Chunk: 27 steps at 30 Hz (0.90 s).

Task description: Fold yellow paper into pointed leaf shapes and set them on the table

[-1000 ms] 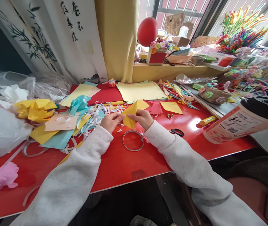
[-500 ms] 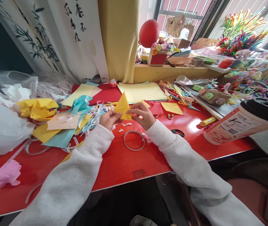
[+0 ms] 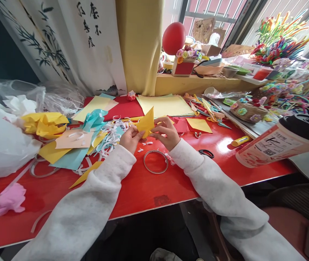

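Note:
A folded yellow paper [image 3: 146,122] with a pointed top is held up over the red table. My left hand [image 3: 131,139] pinches its lower left part between thumb and fingers. On the other side my right hand [image 3: 167,133] has thumb and fingertips closed on the paper's lower right edge. Just below the hands a round ring of tape [image 3: 155,162] lies on the table, with small white paper scraps nearby. Black-handled scissors [image 3: 205,153] rest to the right of my right hand.
Paper sheets and white shreds [image 3: 111,139] are heaped at left, beside a white plastic bag [image 3: 4,145]. A large cup [image 3: 276,141] stands at right near a yellow glue stick [image 3: 240,140]. Pale yellow sheets [image 3: 165,105] lie behind the hands.
The yellow paper has turned, its tip now leaning right. My left hand has shifted slightly right and rolled over. More of a yellow piece shows by the left sleeve.

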Each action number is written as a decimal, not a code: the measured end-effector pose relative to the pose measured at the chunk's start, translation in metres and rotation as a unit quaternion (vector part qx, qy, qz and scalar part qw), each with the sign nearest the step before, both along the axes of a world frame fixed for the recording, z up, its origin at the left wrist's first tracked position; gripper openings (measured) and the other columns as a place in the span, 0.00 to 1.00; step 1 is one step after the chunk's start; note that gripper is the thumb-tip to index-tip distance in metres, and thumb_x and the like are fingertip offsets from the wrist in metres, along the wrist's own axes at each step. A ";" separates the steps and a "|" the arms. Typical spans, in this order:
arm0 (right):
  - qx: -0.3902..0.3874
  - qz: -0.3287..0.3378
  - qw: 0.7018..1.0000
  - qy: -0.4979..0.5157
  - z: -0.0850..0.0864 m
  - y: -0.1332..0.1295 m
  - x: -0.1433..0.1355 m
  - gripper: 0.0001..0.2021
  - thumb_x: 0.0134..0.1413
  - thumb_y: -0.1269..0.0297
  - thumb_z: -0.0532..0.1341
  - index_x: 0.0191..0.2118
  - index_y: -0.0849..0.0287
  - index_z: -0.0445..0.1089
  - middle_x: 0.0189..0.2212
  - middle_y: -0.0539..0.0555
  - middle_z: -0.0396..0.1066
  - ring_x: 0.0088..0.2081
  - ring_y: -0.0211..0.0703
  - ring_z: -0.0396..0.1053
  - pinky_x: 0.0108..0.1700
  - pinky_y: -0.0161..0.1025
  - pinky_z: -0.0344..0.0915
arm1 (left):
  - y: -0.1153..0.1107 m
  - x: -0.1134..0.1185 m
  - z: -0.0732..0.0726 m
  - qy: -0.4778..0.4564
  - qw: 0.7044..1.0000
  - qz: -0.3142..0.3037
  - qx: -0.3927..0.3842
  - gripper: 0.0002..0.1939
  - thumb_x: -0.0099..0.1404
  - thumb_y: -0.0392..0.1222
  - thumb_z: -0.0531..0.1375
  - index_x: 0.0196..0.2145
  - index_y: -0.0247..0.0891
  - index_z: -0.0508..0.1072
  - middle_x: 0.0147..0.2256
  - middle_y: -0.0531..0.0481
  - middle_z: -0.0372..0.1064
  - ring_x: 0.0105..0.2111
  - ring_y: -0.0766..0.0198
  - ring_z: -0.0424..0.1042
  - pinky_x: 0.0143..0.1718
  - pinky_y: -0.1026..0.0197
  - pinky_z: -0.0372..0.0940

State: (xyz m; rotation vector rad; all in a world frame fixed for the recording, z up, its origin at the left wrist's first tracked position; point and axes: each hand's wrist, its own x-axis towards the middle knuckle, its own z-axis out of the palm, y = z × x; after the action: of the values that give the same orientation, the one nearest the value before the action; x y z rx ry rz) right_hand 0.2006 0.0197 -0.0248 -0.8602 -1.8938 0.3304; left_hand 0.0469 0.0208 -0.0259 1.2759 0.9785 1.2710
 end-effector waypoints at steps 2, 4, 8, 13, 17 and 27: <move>-0.023 -0.002 1.000 0.012 0.000 0.000 -0.001 0.08 0.45 0.60 0.57 0.27 0.60 0.66 0.38 0.56 0.54 0.33 0.36 0.62 0.27 0.36 0.69 | 0.000 0.000 0.000 -0.005 1.000 -0.007 0.001 0.16 0.45 0.47 0.62 0.28 0.33 0.64 0.28 0.50 0.70 0.24 0.65 0.70 0.29 0.60 0.66; -0.053 0.004 0.998 0.037 -0.001 0.001 -0.003 0.09 0.44 0.59 0.58 0.27 0.60 0.66 0.38 0.56 0.55 0.34 0.37 0.63 0.26 0.34 0.69 | 0.000 0.000 0.001 0.001 1.000 -0.015 0.002 0.18 0.45 0.47 0.62 0.32 0.33 0.65 0.30 0.48 0.71 0.27 0.63 0.70 0.32 0.58 0.66; -0.135 0.048 0.983 0.116 -0.002 0.003 -0.006 0.11 0.43 0.57 0.58 0.30 0.60 0.64 0.34 0.52 0.58 0.28 0.33 0.64 0.24 0.34 0.69 | 0.000 0.000 -0.001 0.022 0.999 -0.027 0.011 0.22 0.44 0.47 0.62 0.37 0.34 0.66 0.33 0.46 0.71 0.31 0.60 0.71 0.36 0.58 0.65; -0.158 0.049 0.979 0.120 -0.003 0.003 -0.007 0.12 0.43 0.56 0.57 0.27 0.62 0.65 0.28 0.51 0.60 0.27 0.33 0.65 0.25 0.34 0.69 | 0.000 0.000 -0.005 0.041 0.999 -0.025 -0.004 0.23 0.43 0.47 0.62 0.37 0.35 0.67 0.33 0.46 0.71 0.31 0.59 0.71 0.38 0.56 0.64; -0.130 0.011 0.987 0.089 -0.004 0.001 -0.006 0.11 0.46 0.58 0.56 0.28 0.62 0.66 0.28 0.52 0.61 0.27 0.33 0.64 0.28 0.34 0.68 | -0.001 -0.001 -0.004 0.034 0.999 -0.030 -0.021 0.21 0.44 0.47 0.62 0.35 0.34 0.67 0.32 0.46 0.72 0.29 0.59 0.71 0.36 0.56 0.65; -0.090 -0.069 0.993 0.042 -0.004 -0.001 -0.008 0.11 0.48 0.58 0.54 0.27 0.61 0.64 0.27 0.52 0.62 0.23 0.32 0.62 0.27 0.34 0.64 | -0.001 0.002 -0.002 -0.020 0.995 -0.087 -0.053 0.22 0.45 0.48 0.62 0.35 0.30 0.67 0.27 0.46 0.71 0.26 0.61 0.71 0.31 0.57 0.67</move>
State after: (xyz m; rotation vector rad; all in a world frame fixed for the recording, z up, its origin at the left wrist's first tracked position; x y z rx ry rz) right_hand 0.1927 0.0185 -0.0286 -1.0750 -1.7353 0.4510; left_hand 0.0486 0.0195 -0.0276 1.2208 0.8750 1.0926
